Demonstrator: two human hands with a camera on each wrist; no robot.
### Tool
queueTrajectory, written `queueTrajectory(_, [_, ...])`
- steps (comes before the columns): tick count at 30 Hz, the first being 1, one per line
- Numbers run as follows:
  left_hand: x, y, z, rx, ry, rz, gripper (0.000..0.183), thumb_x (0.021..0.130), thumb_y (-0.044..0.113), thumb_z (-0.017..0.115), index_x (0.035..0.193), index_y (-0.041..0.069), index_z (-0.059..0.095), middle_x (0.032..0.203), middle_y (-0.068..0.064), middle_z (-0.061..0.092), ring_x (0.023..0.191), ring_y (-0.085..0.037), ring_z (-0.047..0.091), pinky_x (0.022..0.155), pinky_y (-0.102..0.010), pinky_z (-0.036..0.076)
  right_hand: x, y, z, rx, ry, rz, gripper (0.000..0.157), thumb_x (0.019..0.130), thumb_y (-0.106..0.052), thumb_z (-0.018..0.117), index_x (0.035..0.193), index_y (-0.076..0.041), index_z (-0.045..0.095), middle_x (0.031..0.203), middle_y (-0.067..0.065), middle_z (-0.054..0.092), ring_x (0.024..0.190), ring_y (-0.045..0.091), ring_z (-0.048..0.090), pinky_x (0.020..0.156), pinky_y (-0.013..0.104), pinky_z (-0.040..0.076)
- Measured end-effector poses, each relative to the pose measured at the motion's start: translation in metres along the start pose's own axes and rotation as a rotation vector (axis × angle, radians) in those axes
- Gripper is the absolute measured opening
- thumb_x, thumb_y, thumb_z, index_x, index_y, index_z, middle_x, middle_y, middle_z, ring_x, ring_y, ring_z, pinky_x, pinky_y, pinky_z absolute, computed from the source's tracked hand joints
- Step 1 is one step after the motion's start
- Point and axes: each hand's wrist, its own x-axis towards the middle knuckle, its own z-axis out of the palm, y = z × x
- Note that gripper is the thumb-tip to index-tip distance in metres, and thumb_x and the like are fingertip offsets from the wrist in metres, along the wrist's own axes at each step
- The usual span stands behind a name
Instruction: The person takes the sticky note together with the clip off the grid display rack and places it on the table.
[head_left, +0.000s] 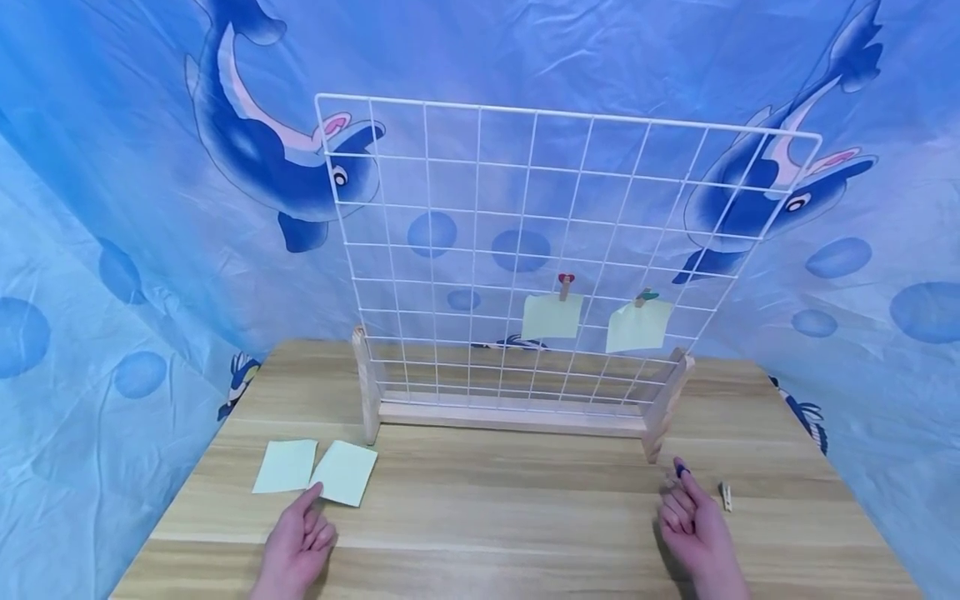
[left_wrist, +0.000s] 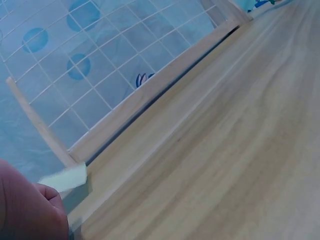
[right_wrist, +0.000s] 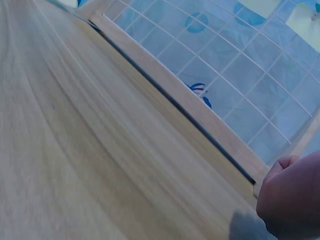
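In the head view my left hand [head_left: 298, 542] pinches the lower left corner of a pale green paper note [head_left: 347, 473]. The left wrist view shows that note [left_wrist: 67, 178] raised a little, with a shadow under it. A second note [head_left: 286, 467] lies on the table to its left. At the right, my right hand [head_left: 697, 525] pinches a small clothespin with a dark blue top [head_left: 681, 469]; most of it is hidden by the fingers. Another small clothespin [head_left: 726, 497] lies just right of that hand.
A white wire grid [head_left: 480, 242] stands upright in a wooden base [head_left: 510, 418] at the back of the table. Two notes hang on it, one under a red-topped clothespin [head_left: 566, 286], the other under a green-topped one [head_left: 645, 297]. Blue dolphin-print cloth [head_left: 600, 50] surrounds the table.
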Motion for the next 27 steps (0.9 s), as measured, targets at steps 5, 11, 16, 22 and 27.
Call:
queueTrajectory(5, [-0.002,0.001,0.000,0.019,0.024,-0.030,0.015,0.105,0.022,0.036,0.119,0.020,0.032,0.054,0.009,0.018,0.044,-0.006,0.025,0.049,-0.017,0.016,-0.011,-0.002,0.003,0.036,0.072,-0.036,0.032,0.107,-0.024,0.024,0.108,-0.007,0.051,0.068,-0.014,0.010,0.055,-0.001,0.006,0.053,0.016,0.004])
queueTrajectory(11, [-0.004,0.001,-0.005,0.042,0.014,-0.028,0.012,0.105,0.020,0.036,0.116,0.018,0.040,0.055,0.009,0.017,0.045,-0.005,0.027,0.049,-0.017,0.019,-0.018,-0.007,0.004,0.016,0.225,-0.098,0.024,0.107,-0.023,0.030,0.097,-0.009,0.046,0.067,-0.015,0.008,0.057,0.000,0.004,0.054,0.017,0.003])
queueTrajectory(16, [-0.003,0.000,-0.009,0.072,-0.088,0.016,0.010,0.104,0.012,0.036,0.103,0.013,0.047,0.058,0.009,0.013,0.047,-0.006,0.024,0.051,-0.017,0.014,-0.022,-0.012,0.000,0.005,0.275,-0.113,0.016,0.104,-0.017,0.040,0.091,-0.008,0.046,0.066,-0.014,0.011,0.055,0.002,0.010,0.054,0.019,0.006])
queueTrajectory(22, [-0.002,0.002,-0.009,0.063,-0.122,0.027,0.006,0.101,0.009,0.045,0.096,0.011,0.045,0.060,0.008,0.011,0.047,-0.006,0.022,0.053,-0.018,0.011,-0.024,-0.018,-0.008,0.020,0.297,-0.152,0.013,0.103,-0.013,0.041,0.092,-0.009,0.045,0.066,-0.014,0.011,0.049,0.006,0.018,0.052,0.020,0.011])
queueTrajectory(27, [-0.006,0.004,-0.007,0.083,-0.063,0.018,0.011,0.103,0.010,0.040,0.093,0.012,0.047,0.059,0.007,0.011,0.046,-0.007,0.024,0.051,-0.018,0.015,-0.026,-0.021,-0.014,0.013,0.253,-0.163,0.012,0.101,-0.008,0.043,0.088,-0.009,0.044,0.065,-0.013,0.010,0.046,0.012,0.028,0.052,0.020,0.011])
